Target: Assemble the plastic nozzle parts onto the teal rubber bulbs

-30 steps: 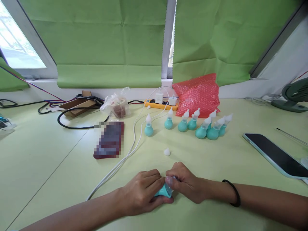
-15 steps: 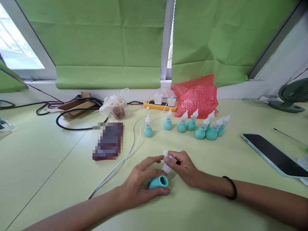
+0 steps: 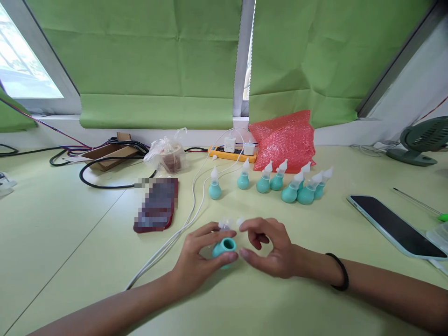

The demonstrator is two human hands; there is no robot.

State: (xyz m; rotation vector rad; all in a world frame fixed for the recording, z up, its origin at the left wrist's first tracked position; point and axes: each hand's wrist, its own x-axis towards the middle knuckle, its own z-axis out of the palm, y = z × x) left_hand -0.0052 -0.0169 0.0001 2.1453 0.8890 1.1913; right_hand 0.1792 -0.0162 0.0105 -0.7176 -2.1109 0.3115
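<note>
Where the head camera looks down: the left hand [image 3: 192, 254] curls round a teal bulb [image 3: 217, 249], thumb on the near side, fingers on the far side; whether the bulb touches the table [image 3: 217, 312] cannot be told.
Right hand [image 3: 276, 248]: half unfurled, thumb apart from index finger, nothing visible in its grasp.
White tip [image 3: 240, 222]: just beyond the right index fingertip; contact is unclear.
Clear piece [image 3: 227, 225]: just beyond the left fingers, partly hidden; held or resting, I cannot tell.
Bulb handling: a light hold low on the belly should keep the mouth round, since squeezing could distort it.
Tip handling: such a small part probably wants a square pinch between thumb and index pads.
Bulb make: smooth, seemingly rubbery, bellied, with a thick rim around a dark hollow.
Clear make: see-through, likely rigid plastic.
Other bulbs [image 3: 263, 185]: rounded teal bases, see-through necks, white tapered tips.
</note>
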